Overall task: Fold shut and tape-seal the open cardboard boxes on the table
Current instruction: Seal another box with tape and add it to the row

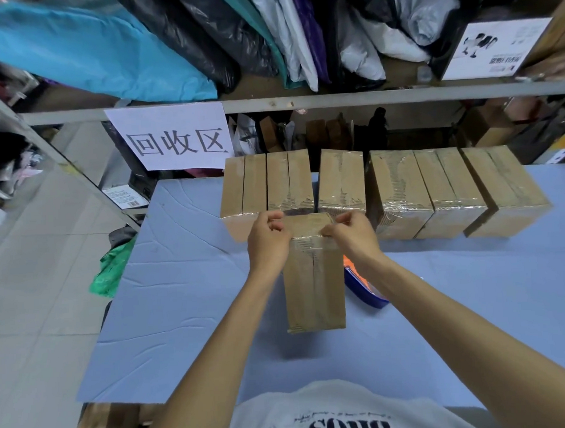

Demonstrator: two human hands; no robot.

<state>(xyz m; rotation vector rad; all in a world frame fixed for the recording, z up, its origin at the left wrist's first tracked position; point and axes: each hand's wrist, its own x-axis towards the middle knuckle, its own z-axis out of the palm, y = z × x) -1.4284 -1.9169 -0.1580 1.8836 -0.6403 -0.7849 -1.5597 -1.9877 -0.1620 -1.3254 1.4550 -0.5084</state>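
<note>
- Blue table [187,281]; taped boxes [399,190] line up just beyond our hands.
- Our left hand [269,238] and right hand [352,232] grip the box [314,286] between them, fingers curled over its taped far edge.

One head-worn wide-angle view looks forward and down, close over the table [188,313].

Flaps-shut brown cardboard box [314,276] stands mid-table; taped boxes [399,193] row behind it.

light: bright, even, soft shadows | glare: tape on boxes [399,209] | edges: wide-angle bowing; corners soft
</note>
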